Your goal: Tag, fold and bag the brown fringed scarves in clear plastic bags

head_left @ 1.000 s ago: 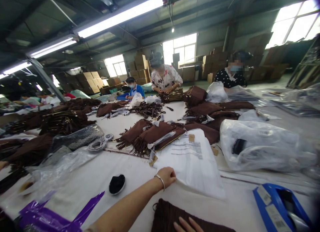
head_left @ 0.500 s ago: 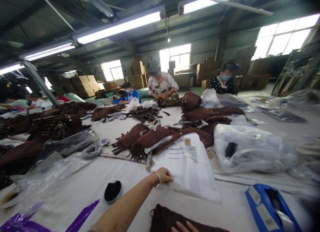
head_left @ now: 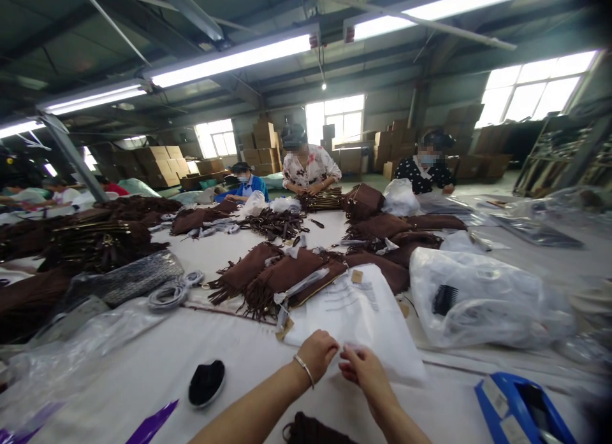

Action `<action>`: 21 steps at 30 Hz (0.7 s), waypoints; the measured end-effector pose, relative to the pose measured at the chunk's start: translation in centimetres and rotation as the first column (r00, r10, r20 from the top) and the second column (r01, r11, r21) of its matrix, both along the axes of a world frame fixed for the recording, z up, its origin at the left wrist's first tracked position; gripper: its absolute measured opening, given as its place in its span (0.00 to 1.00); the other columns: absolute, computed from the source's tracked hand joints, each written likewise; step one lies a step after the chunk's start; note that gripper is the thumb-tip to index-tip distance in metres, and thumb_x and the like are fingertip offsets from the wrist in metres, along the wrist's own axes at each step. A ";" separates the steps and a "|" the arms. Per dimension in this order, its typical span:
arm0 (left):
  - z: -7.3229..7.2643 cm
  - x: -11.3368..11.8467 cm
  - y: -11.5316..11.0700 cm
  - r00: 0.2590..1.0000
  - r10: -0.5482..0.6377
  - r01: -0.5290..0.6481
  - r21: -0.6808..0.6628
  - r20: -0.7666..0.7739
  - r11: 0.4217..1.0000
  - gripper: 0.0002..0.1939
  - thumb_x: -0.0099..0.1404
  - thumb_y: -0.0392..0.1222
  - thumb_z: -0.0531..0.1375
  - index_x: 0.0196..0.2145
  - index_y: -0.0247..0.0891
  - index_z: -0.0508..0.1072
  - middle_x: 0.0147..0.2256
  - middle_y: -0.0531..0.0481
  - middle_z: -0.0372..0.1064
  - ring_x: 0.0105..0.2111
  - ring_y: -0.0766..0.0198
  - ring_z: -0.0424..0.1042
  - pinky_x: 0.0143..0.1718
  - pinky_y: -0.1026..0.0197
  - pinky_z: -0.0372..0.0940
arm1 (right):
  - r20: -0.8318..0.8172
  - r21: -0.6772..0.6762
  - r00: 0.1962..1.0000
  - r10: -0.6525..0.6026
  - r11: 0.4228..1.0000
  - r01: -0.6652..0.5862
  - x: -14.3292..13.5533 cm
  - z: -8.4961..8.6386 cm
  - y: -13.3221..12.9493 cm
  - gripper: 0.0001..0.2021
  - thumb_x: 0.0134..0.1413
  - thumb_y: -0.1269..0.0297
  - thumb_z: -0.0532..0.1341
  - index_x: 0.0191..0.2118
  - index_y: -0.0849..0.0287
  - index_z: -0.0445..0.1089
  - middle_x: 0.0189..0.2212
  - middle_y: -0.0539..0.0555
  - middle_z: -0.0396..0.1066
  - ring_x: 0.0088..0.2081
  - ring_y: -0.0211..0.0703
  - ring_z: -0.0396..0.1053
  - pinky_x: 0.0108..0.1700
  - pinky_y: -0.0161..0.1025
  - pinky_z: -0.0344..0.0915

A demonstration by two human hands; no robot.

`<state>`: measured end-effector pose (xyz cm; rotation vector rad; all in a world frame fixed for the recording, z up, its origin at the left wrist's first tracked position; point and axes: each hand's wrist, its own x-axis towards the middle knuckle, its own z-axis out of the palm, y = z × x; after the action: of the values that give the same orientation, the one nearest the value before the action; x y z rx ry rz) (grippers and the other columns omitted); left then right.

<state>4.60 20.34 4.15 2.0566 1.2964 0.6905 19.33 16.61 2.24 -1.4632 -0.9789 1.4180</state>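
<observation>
White translucent bag (head_left: 382,336), lying flat on the table (head_left: 138,367), its dark printed lines too small to read, tan tag (head_left: 356,276) near its far end. Left hand (head_left: 321,353) and right hand (head_left: 363,369), fingertips pinched narrow, are at its near edge; their hold is unclear. Nearer than the bag, brown cloth (head_left: 318,429) is cut off.
</observation>
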 end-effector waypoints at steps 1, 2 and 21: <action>-0.1 0.2 0.1 1.000 0.021 -0.021 0.001 -0.007 1.000 0.03 0.57 0.35 0.59 0.30 0.37 0.73 0.32 0.48 0.71 0.39 0.59 0.68 0.47 0.57 0.61 | 0.024 0.011 1.000 -0.014 1.000 0.014 0.3 -0.5 0.4 0.21 0.51 0.49 0.56 0.37 0.65 0.68 0.37 0.61 0.73 0.31 0.40 0.73 0.33 0.35 0.70; -0.1 0.3 0.4 0.998 0.061 -0.061 -0.003 -0.011 0.998 0.04 0.58 0.35 0.58 0.29 0.36 0.73 0.32 0.47 0.71 0.39 0.58 0.68 0.46 0.57 0.61 | 0.051 0.015 0.998 -0.023 1.000 0.022 0.6 -1.0 0.6 0.18 0.50 0.51 0.57 0.33 0.64 0.68 0.33 0.59 0.74 0.29 0.39 0.72 0.30 0.34 0.68; 2.8 4.0 0.8 0.971 -0.031 0.074 0.174 -0.237 0.982 0.20 0.68 0.56 0.48 0.47 0.41 0.68 0.34 0.42 0.73 0.37 0.54 0.73 0.38 0.60 0.64 | 0.925 0.345 0.308 -0.224 0.835 -0.429 5.5 7.3 1.6 0.16 0.50 0.76 0.54 0.44 0.57 0.71 0.40 0.58 0.70 0.46 0.52 0.65 0.47 0.45 0.61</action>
<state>8.60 21.18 6.95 2.3712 1.3427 0.5743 24.87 18.23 9.54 -1.7439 -2.0590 0.0218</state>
